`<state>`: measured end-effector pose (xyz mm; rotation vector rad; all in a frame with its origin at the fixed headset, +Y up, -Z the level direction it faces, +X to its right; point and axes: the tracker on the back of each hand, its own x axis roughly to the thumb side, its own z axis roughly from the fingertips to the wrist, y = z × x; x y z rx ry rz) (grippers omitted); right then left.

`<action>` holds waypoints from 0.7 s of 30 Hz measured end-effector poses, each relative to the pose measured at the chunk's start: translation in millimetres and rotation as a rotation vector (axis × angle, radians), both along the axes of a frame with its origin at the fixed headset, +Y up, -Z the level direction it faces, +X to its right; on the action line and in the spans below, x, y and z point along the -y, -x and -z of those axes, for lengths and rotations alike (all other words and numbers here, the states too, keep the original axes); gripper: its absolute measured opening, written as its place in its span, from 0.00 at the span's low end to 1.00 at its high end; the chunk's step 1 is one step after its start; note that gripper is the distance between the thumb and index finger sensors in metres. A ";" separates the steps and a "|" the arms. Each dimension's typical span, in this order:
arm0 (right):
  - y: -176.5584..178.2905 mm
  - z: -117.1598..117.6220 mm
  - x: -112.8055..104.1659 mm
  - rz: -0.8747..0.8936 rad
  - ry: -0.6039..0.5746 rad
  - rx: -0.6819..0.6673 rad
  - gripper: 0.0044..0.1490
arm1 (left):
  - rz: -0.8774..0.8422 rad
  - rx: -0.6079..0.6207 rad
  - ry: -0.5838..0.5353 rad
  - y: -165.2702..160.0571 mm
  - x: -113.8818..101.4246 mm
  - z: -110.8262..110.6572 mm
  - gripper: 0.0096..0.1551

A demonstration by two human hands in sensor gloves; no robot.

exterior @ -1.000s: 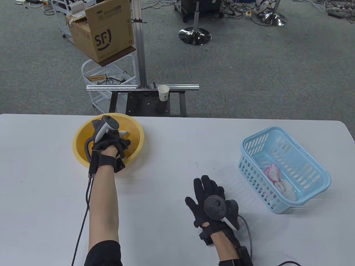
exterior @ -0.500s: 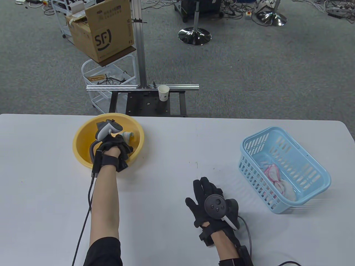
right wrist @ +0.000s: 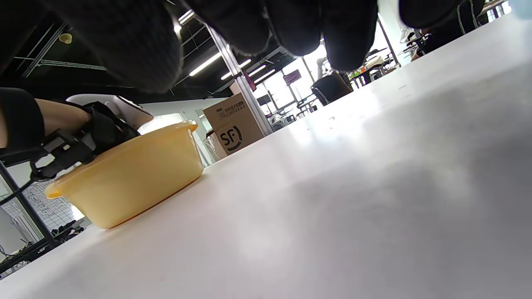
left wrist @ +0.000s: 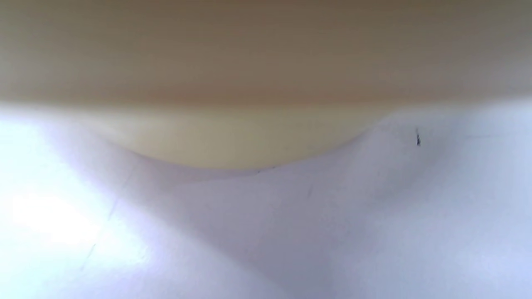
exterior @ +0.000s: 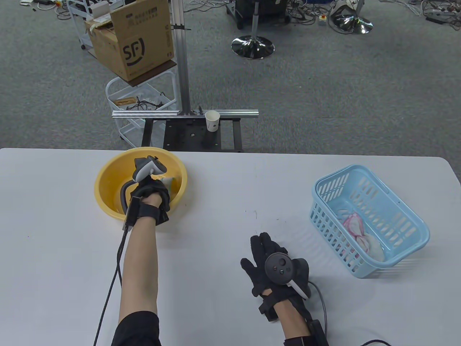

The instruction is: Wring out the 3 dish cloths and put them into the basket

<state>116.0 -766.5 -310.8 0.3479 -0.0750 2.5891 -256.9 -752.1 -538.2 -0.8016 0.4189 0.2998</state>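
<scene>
The yellow basin (exterior: 108, 180) stands at the table's back left. My left hand (exterior: 153, 189) reaches down into it and grips a pale dish cloth (exterior: 169, 178), whose end pokes out past the fingers; the tracker hides most of the grip. My right hand (exterior: 264, 248) lies flat and relaxed on the table near the front centre, holding nothing. The light blue basket (exterior: 329, 230) sits at the right with a pink-and-white cloth (exterior: 354, 225) and a white cloth (exterior: 374, 248) inside. The right wrist view shows the basin (right wrist: 133, 174) from the side. The left wrist view shows only a blur of basin wall (left wrist: 249, 137).
A paper cup (exterior: 212, 120) stands on a metal frame beyond the table's far edge. A cardboard box (exterior: 133, 39) sits on a white cart behind the basin. Bare white table (exterior: 223, 202) lies between basin and basket. Cables trail from both wrists.
My left hand has shifted right and slightly nearer inside the basin, and the cloth end moved with it. The right hand has stayed put.
</scene>
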 end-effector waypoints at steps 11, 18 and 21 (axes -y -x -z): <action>1.0 -1.0 -0.3 0.016 0.006 -0.011 0.47 | 0.136 -0.096 -0.176 9.8 -6.4 -16.5 0.50; -1.7 0.5 0.9 0.018 0.023 0.002 0.47 | 0.131 -0.090 -0.056 12.5 1.7 -12.8 0.59; -1.4 0.6 1.0 0.013 0.025 0.001 0.47 | 0.126 -0.079 0.001 13.3 6.1 -11.6 0.58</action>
